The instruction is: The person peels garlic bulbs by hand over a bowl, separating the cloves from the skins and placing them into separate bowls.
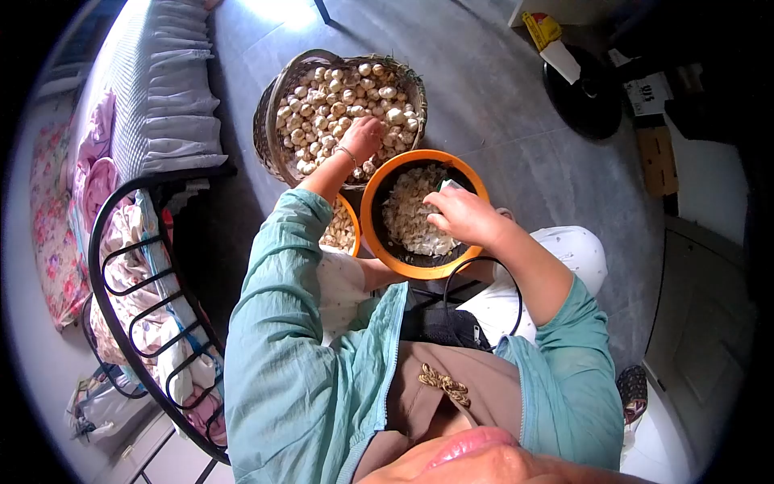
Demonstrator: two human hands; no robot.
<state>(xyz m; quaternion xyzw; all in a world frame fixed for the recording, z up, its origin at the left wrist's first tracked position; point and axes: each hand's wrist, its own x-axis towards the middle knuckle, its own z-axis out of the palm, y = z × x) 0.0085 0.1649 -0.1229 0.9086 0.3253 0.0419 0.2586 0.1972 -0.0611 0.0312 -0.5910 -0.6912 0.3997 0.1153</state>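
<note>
A wicker basket [262,133] full of garlic bulbs [326,101] stands on the floor in front of me. My left hand [363,137] is down among the bulbs, its fingers bent; what they grip is hidden. Close to the basket, an orange-rimmed bowl [372,234] holds a heap of pale garlic skins [415,210]. Over that bowl, my right hand [468,216] is closed on a small white-and-green object [451,185], whose kind I cannot make out. Partly behind my left forearm, a smaller orange container [355,234] holds pale garlic cloves [337,228].
A bed [153,89] with a black metal frame [98,242] and bedding stands at the left. At upper right, a round black object [584,105] lies near a yellow packet [542,31] and a cardboard box [657,161]. A shoe [633,387] is at lower right.
</note>
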